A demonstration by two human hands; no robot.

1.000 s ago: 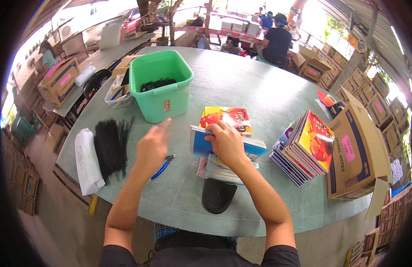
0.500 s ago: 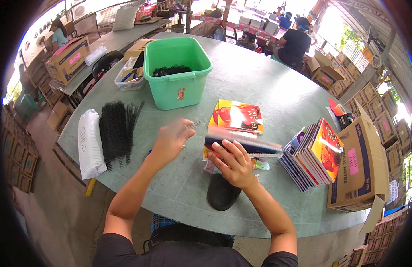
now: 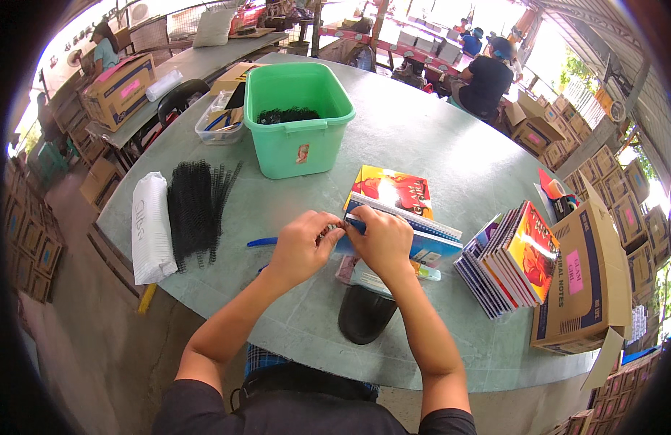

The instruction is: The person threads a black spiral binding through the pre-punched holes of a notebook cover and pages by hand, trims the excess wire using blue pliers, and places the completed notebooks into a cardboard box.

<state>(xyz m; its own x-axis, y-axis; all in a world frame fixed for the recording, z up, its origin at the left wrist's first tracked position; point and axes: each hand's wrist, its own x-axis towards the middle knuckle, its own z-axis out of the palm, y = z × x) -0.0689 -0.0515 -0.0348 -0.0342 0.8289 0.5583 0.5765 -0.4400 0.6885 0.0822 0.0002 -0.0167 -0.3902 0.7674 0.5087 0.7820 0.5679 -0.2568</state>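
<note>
My right hand [image 3: 383, 235] is closed on a blue notebook [image 3: 430, 249], held tilted on its edge with a row of punched holes along the top. My left hand [image 3: 306, 243] meets it at the notebook's left end, its fingertips pinching what looks like a dark binding coil [image 3: 330, 231], mostly hidden. Behind them lie red-and-yellow notebooks [image 3: 393, 187]. Below the right hand rests a black rounded pad-like object [image 3: 366, 315]. A blue pen-like tool [image 3: 262, 241] lies beside my left wrist. Many black binding coils [image 3: 198, 210] are spread at the left.
A white wrapped bundle [image 3: 150, 228] lies beside the coils. The green tub [image 3: 299, 148] holds more black coils, near a clear tray [image 3: 218, 134]. At right stand a notebook stack [image 3: 509, 257] and an open carton [image 3: 586, 279]. Other people sit farther back.
My left hand has moved right, from open above the table to a pinch at the notebook's end. My right hand has turned the notebook so its blue face shows.
</note>
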